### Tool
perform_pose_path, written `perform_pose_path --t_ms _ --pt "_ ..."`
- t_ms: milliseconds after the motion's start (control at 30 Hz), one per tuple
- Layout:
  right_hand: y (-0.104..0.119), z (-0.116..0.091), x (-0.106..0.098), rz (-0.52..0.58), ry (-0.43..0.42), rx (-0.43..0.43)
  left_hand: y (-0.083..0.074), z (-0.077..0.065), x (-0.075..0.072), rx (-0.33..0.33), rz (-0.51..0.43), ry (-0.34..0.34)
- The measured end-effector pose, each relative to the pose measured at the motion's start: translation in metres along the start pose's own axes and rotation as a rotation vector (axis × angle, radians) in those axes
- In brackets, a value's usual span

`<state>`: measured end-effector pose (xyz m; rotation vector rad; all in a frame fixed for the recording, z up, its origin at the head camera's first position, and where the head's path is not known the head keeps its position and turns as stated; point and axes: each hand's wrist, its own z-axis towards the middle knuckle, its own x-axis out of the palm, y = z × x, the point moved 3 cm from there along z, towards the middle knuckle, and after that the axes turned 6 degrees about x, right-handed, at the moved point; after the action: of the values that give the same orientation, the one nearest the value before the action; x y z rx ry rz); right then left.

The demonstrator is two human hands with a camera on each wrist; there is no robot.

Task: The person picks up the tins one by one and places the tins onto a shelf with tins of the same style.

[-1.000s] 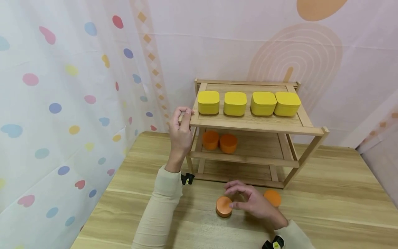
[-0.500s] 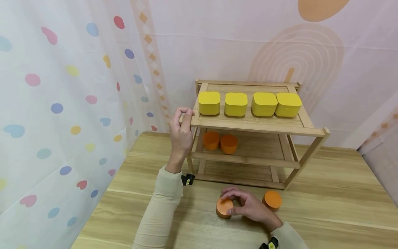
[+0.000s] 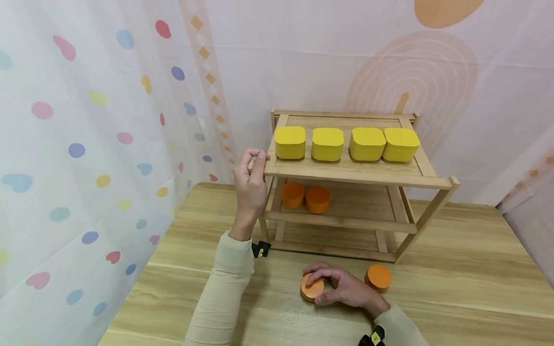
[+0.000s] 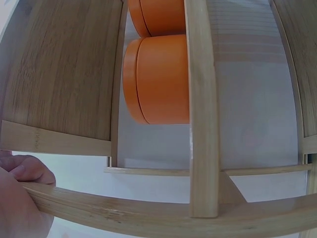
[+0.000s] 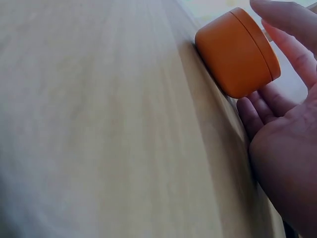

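My left hand (image 3: 252, 185) grips the front left rail end of a three-tier wooden shelf rack (image 3: 346, 177); its fingers (image 4: 30, 170) bend over the rail (image 4: 114, 210) in the left wrist view. On the table my right hand (image 3: 346, 287) curls round a round orange lidded box (image 3: 312, 292). The index finger lies across its lid, with the thumb at the near edge. The right wrist view shows this orange box (image 5: 237, 54) standing on the table, its lid between thumb and fingers. Beside the wrist stands another round orange box (image 3: 378, 277).
Several yellow square boxes (image 3: 327, 144) stand in a row on the top shelf. Two round orange boxes (image 3: 318, 199) sit at the left of the middle shelf. A patterned curtain (image 3: 108, 120) hangs behind the wooden table (image 3: 454, 288).
My right hand has shifted left and slightly nearer, its fingers closing over the round orange box. The box stays in place, and my left hand keeps its grip on the rack.
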<state>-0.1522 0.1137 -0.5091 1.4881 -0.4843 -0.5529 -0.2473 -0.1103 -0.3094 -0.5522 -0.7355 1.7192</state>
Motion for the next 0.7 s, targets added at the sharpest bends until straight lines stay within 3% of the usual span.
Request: perform_pose_path --t_ms 200,700 --pt "-0.0039 -0.0009 -0.0004 -0.031 0.011 0.006 0.0005 0.0003 -0.0002 0.006 0.005 -0.006" --pt "-0.0085 -0.0038 -0.0027 -0.065 -0.080 0.027 0.0018 0.0000 0.0005 0.005 0.009 -0.009"
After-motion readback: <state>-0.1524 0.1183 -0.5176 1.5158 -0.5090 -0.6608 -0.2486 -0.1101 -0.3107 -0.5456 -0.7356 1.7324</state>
